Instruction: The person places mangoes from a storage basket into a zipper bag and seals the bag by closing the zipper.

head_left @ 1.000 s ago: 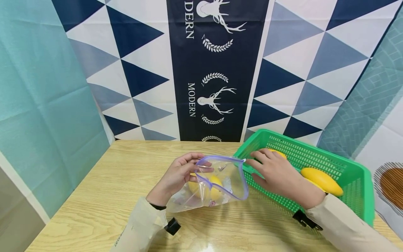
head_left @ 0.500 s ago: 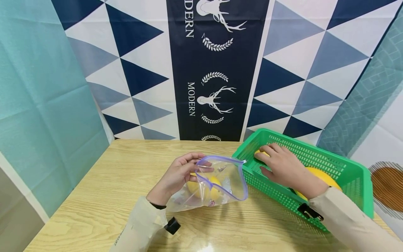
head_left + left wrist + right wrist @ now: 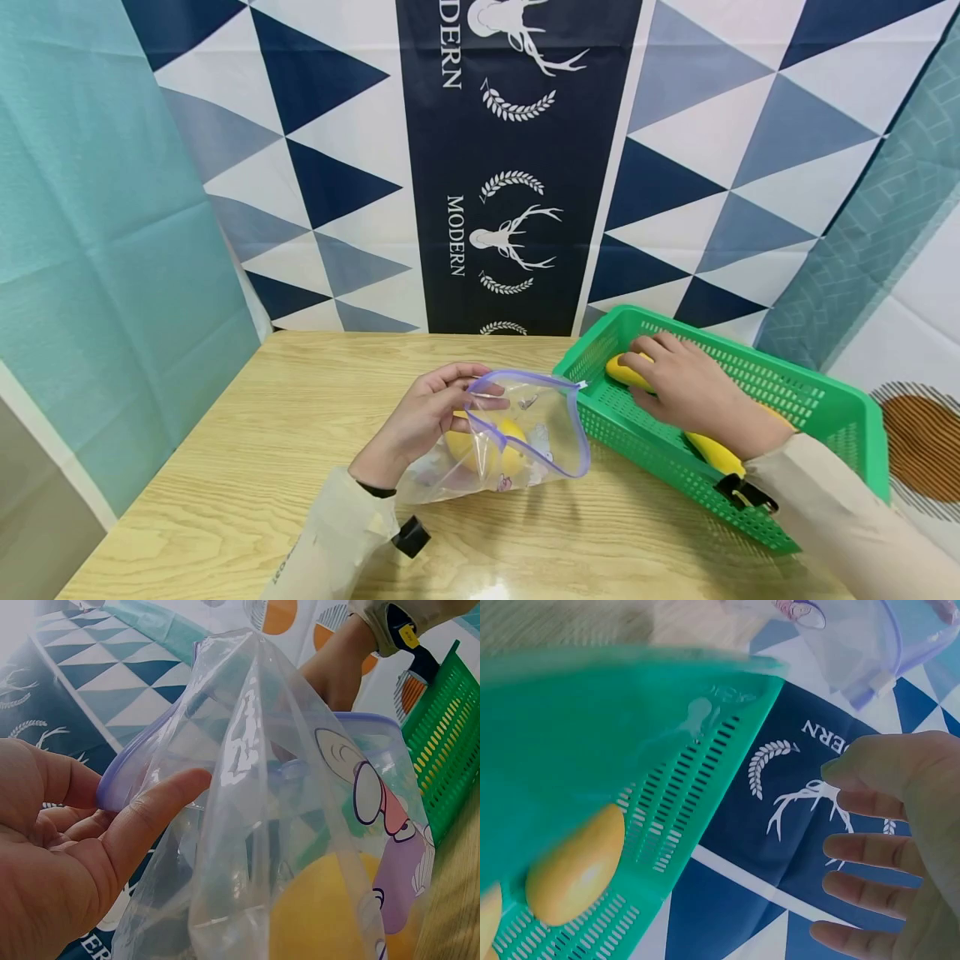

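My left hand (image 3: 427, 412) grips the rim of a clear zip bag (image 3: 566, 429) with a purple edge, thumb outside and fingers at the opening. The bag's mouth gapes to the right. Yellow fruit (image 3: 322, 915) shows through its plastic. My right hand (image 3: 686, 392) is over the green basket (image 3: 652, 458), fingers loosely bent and spread, with nothing between them in the right wrist view. Near its fingertips in the head view lies a yellow mango (image 3: 624, 373) on the basket floor. Another mango (image 3: 712, 454) is partly hidden under my right wrist.
The wooden table (image 3: 300, 433) carries the bag and the basket. A patterned cloth (image 3: 337, 167) hangs right behind the table's back edge. The basket's perforated walls rise around the mangoes, its left end close to the bag's slider.
My right hand has gone from beside the bag's mouth to the right, over the basket, and a little farther right since. The left hand and bag stay in place.
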A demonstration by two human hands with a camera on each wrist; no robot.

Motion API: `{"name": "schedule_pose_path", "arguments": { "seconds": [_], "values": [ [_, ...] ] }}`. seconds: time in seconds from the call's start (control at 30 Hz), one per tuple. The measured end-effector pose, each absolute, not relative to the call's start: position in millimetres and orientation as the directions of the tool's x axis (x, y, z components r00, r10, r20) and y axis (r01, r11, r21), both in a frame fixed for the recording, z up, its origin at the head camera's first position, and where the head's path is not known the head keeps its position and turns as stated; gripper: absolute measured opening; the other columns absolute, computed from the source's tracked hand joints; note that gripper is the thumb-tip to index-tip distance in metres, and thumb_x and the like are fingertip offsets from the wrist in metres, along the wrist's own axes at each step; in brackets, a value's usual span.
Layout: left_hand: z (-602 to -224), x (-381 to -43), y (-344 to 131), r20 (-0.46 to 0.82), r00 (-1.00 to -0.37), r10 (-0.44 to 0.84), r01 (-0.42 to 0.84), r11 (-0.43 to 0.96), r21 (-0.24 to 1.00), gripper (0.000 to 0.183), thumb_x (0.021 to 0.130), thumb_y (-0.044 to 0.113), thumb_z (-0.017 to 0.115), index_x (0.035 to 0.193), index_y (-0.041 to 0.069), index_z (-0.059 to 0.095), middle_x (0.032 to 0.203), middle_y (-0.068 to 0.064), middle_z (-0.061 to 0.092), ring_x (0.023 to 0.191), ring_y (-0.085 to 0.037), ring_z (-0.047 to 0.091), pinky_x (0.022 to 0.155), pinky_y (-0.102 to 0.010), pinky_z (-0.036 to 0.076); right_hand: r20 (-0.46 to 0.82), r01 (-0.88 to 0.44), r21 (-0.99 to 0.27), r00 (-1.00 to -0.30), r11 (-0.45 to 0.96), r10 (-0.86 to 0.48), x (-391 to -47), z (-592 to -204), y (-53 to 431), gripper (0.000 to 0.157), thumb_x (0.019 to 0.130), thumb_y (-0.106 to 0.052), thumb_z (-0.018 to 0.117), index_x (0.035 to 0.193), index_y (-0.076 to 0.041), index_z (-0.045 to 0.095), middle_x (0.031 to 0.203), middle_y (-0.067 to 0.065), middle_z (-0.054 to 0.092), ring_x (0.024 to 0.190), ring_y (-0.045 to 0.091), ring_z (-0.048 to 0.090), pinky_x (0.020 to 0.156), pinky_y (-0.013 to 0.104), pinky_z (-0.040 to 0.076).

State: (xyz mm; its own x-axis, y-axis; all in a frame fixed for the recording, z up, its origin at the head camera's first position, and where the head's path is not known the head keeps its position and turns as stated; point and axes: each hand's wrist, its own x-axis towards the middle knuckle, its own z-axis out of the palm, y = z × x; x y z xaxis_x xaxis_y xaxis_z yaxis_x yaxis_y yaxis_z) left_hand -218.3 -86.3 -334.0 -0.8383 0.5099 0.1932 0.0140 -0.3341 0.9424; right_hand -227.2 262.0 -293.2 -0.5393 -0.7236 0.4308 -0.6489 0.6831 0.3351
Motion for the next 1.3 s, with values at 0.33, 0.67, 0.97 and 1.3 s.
{"name": "schedule_pose_path", "arguments": {
  "seconds": [0.33, 0.67, 0.97, 1.3],
  "values": [
    [-339, -220, -87, 0.188, -0.837, 0.514, 0.017, -0.320, 0.947, 0.032, 0.098, -0.003, 0.045, 0.126, 0.001, 0.059, 0.109, -0.006, 0.071, 0.101, -0.020, 0.071, 0.068, -0.026, 0.059, 0.371, -0.603, 0.310, -0.635, 0.735, -0.677, -239, -292, 277, 0.035, 0.077, -0.011, 0.083, 0.107, -0.004, 0.066, 0.104, 0.017, 0.062, 0.090, 0.037, 0.057, 0.070, 0.050, 0.055],
    [-338, -219, -86, 0.192, -0.832, 0.520, 0.020, -0.319, 0.948, 0.033, 0.098, -0.003, 0.044, 0.129, -0.004, 0.055, 0.110, -0.007, 0.071, 0.101, -0.019, 0.071, 0.068, -0.026, 0.060, 0.299, -0.545, 0.276, -0.734, 0.792, -0.610, -250, -293, 296, 0.037, 0.081, -0.012, 0.079, 0.113, 0.000, 0.066, 0.104, 0.018, 0.060, 0.084, 0.034, 0.052, 0.068, 0.048, 0.051],
    [-337, -217, -86, 0.198, -0.833, 0.516, 0.023, -0.326, 0.945, 0.032, 0.097, -0.003, 0.044, 0.128, -0.004, 0.055, 0.109, -0.005, 0.071, 0.100, -0.019, 0.071, 0.068, -0.027, 0.060, 0.203, -0.491, 0.266, -0.813, 0.829, -0.546, -262, -296, 304, 0.042, 0.082, -0.016, 0.079, 0.118, 0.000, 0.064, 0.109, 0.020, 0.060, 0.088, 0.036, 0.052, 0.070, 0.051, 0.051],
    [-336, -217, -84, 0.190, -0.834, 0.517, 0.018, -0.320, 0.947, 0.033, 0.097, -0.003, 0.044, 0.128, -0.004, 0.055, 0.109, -0.005, 0.071, 0.100, -0.019, 0.071, 0.068, -0.026, 0.060, 0.133, -0.450, 0.240, -0.862, 0.860, -0.489, -275, -305, 311, 0.048, 0.083, -0.018, 0.080, 0.123, 0.001, 0.062, 0.114, 0.024, 0.057, 0.093, 0.041, 0.053, 0.068, 0.055, 0.051]
  ]
}}
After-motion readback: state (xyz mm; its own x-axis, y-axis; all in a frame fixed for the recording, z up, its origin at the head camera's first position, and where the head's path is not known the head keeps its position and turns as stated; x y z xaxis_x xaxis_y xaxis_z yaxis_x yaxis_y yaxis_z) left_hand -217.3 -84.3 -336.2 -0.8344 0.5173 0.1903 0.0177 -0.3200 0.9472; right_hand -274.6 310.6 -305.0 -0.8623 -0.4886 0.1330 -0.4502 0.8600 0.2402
